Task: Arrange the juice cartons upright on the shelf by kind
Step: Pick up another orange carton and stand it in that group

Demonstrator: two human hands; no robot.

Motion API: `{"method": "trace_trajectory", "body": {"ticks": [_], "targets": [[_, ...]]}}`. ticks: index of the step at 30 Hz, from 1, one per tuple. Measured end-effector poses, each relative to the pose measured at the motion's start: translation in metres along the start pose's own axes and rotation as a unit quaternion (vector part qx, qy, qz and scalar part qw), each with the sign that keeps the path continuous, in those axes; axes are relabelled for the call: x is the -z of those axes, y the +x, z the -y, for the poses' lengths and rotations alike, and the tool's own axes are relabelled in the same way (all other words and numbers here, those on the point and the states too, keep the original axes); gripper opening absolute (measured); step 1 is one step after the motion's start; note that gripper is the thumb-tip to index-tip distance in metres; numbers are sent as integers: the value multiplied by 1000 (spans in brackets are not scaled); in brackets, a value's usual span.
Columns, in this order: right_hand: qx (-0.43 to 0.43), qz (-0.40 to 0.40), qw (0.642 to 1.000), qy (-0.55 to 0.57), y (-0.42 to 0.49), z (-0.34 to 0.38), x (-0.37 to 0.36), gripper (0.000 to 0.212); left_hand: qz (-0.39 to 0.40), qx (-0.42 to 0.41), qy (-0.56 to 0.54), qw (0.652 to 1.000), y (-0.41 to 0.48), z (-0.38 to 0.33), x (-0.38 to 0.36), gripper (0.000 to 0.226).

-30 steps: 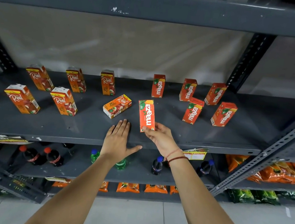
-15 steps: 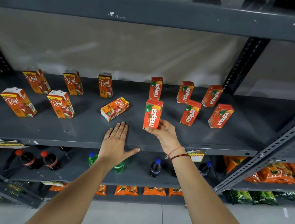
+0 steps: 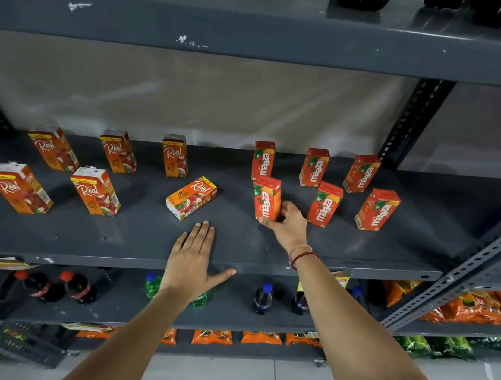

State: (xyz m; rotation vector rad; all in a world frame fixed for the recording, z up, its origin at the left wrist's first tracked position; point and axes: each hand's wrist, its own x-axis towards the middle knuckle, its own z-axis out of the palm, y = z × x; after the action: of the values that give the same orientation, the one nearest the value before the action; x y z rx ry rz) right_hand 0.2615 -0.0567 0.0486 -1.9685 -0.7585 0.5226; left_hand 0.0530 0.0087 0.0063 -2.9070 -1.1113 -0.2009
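Observation:
My right hand (image 3: 287, 226) grips an orange Maaza carton (image 3: 266, 198) that stands upright on the grey shelf (image 3: 142, 239), in front of another Maaza carton (image 3: 263, 160). Several more Maaza cartons (image 3: 324, 204) stand upright to its right in two rows. On the left half, several Real apple cartons (image 3: 94, 191) stand upright. One Real carton (image 3: 191, 197) lies on its side near the middle. My left hand (image 3: 192, 257) rests flat on the shelf's front edge, fingers spread, just below the lying carton and holding nothing.
An upper shelf (image 3: 262, 33) hangs close overhead with green and dark bottles on it. Slotted uprights (image 3: 415, 121) stand at the back right and front right. The shelf below holds soda bottles (image 3: 262, 298); orange snack packs (image 3: 465, 304) lie at the lower right.
My right hand carried the Maaza carton forward and to the right and stood it upright on the shelf in the front row. My left hand stayed flat on the shelf edge.

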Motion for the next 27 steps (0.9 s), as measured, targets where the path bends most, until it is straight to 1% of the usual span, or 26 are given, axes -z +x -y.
{"method": "trace_trajectory", "body": {"ticks": [3, 6, 10, 12, 14, 16, 18, 20, 22, 23, 24, 26, 27], "targets": [[13, 22, 998, -50, 9, -3, 2, 54, 4, -1, 6, 1000, 0, 0, -1, 104], [23, 65, 994, -88, 18, -1, 7, 57, 5, 2, 6, 1000, 0, 0, -2, 105], [13, 109, 989, -104, 27, 6, 13, 56, 2, -4, 7, 1000, 1, 0, -1, 105], [3, 111, 989, -101, 27, 7, 13, 56, -2, -4, 7, 1000, 1, 0, -1, 105], [1, 78, 993, -88, 22, 7, 10, 55, -1, -2, 5, 1000, 0, 0, -1, 105], [-1, 10, 998, -64, 10, 4, 4, 49, 2, -3, 2, 1000, 0, 0, -2, 105], [-13, -68, 997, -29, -8, 0, -4, 40, 5, -16, -5, 1000, 1, 4, -3, 101], [-37, -138, 990, 11, -26, -1, -15, 29, 11, -45, -15, 999, 0, 13, -3, 93], [-53, -175, 982, 44, -39, 4, -28, 17, 14, -73, -28, 997, -5, 29, -1, 84], [-63, -169, 982, 58, -41, 8, -34, 14, 11, -80, -33, 996, -8, 38, 1, 81], [-75, -147, 984, 72, -41, 15, -41, 13, 4, -81, -36, 996, -13, 48, 2, 79], [-103, -67, 988, 96, -36, 32, -58, 17, -3, -78, -36, 996, -20, 67, 6, 78], [-114, -23, 988, 105, -32, 41, -68, 23, 0, -76, -37, 996, -23, 77, 8, 78]]}}
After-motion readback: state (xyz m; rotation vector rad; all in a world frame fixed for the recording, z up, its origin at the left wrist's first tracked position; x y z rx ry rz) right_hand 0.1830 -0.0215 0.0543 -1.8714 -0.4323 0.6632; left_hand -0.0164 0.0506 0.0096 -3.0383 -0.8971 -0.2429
